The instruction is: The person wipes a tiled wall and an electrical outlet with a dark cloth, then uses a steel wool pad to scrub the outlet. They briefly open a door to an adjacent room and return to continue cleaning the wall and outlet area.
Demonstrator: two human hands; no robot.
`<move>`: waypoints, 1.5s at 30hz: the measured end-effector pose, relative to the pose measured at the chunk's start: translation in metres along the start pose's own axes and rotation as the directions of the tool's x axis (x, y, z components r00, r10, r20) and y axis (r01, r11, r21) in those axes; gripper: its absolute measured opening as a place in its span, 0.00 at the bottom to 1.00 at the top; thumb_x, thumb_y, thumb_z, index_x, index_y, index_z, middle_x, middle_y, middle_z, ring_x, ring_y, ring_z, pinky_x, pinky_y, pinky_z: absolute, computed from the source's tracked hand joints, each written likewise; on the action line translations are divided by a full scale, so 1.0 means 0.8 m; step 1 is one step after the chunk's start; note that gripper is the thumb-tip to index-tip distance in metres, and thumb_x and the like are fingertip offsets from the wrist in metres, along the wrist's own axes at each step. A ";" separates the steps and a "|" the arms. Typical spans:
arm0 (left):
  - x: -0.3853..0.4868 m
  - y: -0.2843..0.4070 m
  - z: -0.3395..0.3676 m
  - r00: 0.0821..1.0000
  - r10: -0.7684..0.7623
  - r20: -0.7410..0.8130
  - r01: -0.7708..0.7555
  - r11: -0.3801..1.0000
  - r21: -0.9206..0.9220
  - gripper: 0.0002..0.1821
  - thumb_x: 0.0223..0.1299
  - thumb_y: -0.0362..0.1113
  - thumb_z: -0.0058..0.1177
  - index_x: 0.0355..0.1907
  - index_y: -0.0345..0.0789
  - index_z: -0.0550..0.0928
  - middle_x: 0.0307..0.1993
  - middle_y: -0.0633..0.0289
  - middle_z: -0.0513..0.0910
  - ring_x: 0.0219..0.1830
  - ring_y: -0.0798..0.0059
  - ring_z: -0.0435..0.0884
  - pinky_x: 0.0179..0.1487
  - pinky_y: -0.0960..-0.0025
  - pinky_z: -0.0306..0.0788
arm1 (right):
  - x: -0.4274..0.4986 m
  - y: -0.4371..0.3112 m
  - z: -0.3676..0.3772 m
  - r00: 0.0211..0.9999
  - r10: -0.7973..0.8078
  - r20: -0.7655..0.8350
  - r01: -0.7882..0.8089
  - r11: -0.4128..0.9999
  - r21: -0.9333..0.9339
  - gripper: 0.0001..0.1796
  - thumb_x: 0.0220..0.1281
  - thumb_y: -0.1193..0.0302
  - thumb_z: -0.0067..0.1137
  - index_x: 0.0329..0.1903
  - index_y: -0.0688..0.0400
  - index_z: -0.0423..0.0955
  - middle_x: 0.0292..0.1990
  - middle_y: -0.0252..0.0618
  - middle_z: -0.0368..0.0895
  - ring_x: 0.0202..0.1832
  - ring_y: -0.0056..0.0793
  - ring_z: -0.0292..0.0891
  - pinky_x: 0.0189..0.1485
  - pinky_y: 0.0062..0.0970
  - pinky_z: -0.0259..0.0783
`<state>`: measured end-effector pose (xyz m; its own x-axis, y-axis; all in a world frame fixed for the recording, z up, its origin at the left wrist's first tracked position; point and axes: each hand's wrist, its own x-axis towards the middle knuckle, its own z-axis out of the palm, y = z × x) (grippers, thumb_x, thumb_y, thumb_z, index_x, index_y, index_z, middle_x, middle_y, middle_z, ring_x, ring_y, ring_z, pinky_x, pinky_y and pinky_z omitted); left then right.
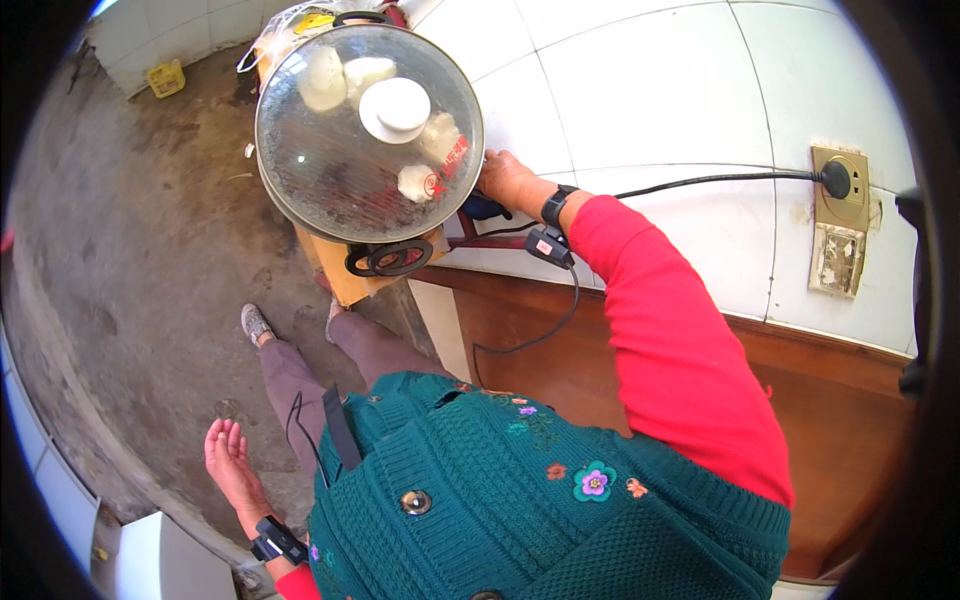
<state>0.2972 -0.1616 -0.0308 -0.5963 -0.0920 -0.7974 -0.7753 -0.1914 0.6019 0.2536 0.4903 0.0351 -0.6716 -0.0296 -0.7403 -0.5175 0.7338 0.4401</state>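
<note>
A round electric pan (279, 202) stands before me under a glass lid (330, 161) with a white knob (395, 110). Through the misted glass, several pale dough pieces (322, 79) show, perhaps buns. My right hand (508, 178) reaches to the pan's right side by the tiled wall. Its fingertips are partly hidden by the pan's rim, so what they grip cannot be seen. Just below that hand is a dark blue item (486, 207). At lower left, my left hand (231, 465) hangs over the floor, empty, its fingers loosely bent.
A black power cord (697, 178) runs along the tiled wall to a plug (835, 179) in a socket. Under the pan are a yellow-brown board (330, 270) and a dark red frame (499, 242). A brown wooden panel (540, 345) stands at right; a yellow container (166, 79) lies far left.
</note>
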 end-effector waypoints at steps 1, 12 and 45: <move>0.003 0.003 0.000 1.000 -0.005 0.005 0.005 1.000 0.010 0.20 0.73 0.40 0.48 0.62 0.34 0.75 0.55 0.60 0.81 0.57 0.71 0.80 0.60 0.69 0.71 | -0.003 0.002 0.005 0.998 -0.052 -0.018 0.053 0.999 0.005 0.14 0.63 0.65 0.58 0.52 0.40 0.81 0.51 0.26 0.81 0.57 0.31 0.75 0.54 0.29 0.70; 0.004 -0.002 -0.033 0.999 -0.024 -0.043 0.025 0.999 0.028 0.20 0.74 0.39 0.47 0.63 0.34 0.75 0.56 0.59 0.80 0.57 0.70 0.80 0.60 0.69 0.71 | 0.040 -0.051 0.071 0.919 -0.159 0.360 0.069 0.966 0.251 0.15 0.61 0.68 0.63 0.50 0.53 0.85 0.54 0.34 0.84 0.60 0.38 0.76 0.60 0.33 0.74; 0.006 -0.013 -0.040 0.996 -0.082 -0.026 0.083 0.996 0.042 0.19 0.73 0.41 0.49 0.62 0.36 0.76 0.55 0.61 0.81 0.57 0.72 0.80 0.59 0.70 0.71 | 0.052 -0.025 0.053 0.988 0.155 0.004 -0.152 0.964 0.216 0.17 0.65 0.68 0.58 0.56 0.49 0.80 0.55 0.34 0.83 0.58 0.36 0.78 0.49 0.35 0.73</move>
<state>0.3091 -0.1917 -0.0422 -0.5254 -0.1013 -0.8448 -0.8301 -0.1569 0.5351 0.2584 0.5035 -0.0261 -0.7419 0.0872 -0.6648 -0.2822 0.8588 0.4277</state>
